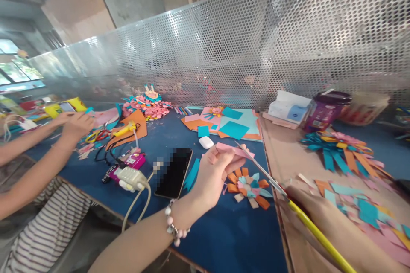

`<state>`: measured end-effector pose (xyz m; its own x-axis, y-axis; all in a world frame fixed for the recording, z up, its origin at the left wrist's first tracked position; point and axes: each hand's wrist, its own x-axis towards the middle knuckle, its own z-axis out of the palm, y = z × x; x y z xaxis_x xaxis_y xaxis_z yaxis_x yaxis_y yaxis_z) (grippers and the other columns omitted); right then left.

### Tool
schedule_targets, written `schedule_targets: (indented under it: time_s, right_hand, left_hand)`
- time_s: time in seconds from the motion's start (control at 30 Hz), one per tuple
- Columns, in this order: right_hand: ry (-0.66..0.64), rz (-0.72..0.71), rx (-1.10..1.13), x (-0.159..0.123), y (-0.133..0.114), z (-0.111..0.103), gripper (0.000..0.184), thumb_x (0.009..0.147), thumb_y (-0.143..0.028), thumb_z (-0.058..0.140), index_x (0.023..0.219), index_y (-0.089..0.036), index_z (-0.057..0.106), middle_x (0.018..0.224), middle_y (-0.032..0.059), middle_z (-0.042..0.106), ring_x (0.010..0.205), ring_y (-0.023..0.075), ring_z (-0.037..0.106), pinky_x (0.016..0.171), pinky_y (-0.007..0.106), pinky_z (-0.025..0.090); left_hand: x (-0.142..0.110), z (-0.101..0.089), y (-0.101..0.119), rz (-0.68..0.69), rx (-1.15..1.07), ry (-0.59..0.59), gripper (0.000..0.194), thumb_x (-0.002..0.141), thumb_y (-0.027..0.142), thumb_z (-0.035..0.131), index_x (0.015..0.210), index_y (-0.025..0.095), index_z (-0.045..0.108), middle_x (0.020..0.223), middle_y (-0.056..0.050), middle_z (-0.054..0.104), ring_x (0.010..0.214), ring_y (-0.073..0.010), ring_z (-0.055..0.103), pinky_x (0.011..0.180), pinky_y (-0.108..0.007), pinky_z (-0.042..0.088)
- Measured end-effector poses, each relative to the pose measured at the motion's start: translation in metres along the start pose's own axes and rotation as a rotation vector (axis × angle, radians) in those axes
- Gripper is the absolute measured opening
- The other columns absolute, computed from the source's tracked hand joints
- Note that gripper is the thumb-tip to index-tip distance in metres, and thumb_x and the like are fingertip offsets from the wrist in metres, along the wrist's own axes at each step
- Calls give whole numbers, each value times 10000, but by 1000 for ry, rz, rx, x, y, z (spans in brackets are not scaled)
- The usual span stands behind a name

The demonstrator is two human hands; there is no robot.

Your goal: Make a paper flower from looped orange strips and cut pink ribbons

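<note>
My left hand (209,175), with a beaded bracelet on the wrist, pinches a folded-looking strip of pink paper (233,150) above the blue tabletop. Closed around a pair of scissors (272,182) with a yellow handle is my right hand (323,217), its fingers partly hidden behind the handle. The silver blades point up and left, and their tip overlaps the pink paper; whether they are cutting it I cannot tell. Just below the paper lies an orange, pink and pale blue paper flower (248,187).
A phone (174,172), white earbud case (206,142) and plugged power adapters (128,175) lie left. Coloured sheets (237,121) are behind. Paper scraps (365,211), another paper flower (342,149) and a purple tub (329,111) stand right. A co-worker's hands (77,124) work at far left.
</note>
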<state>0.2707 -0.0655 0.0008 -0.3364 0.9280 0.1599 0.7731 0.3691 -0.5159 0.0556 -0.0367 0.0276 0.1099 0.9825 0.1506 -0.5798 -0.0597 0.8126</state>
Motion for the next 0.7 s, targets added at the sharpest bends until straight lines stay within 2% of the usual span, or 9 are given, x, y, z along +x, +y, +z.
schedule_targets:
  time_s: [0.4, 0.7]
  right_hand:
    - [-11, 22, -22, -1, -8, -2, 276, 863, -403, 437, 633, -251, 441, 559, 30, 547, 468, 173, 514, 470, 294, 393]
    - [-34, 22, -40, -1, -4, -1, 269, 887, -387, 419, 663, -238, 435, 612, 31, 569, 522, 163, 507, 512, 286, 378]
  left_hand:
    - [2, -1, -3, 19, 1, 18, 130, 820, 242, 642, 813, 117, 679, 984, -102, 719, 984, -213, 670, 964, -355, 494]
    - [2, -1, -4, -14, 23, 89, 151, 788, 263, 677, 830, 118, 684, 1000, -106, 722, 978, -211, 676, 935, -328, 508]
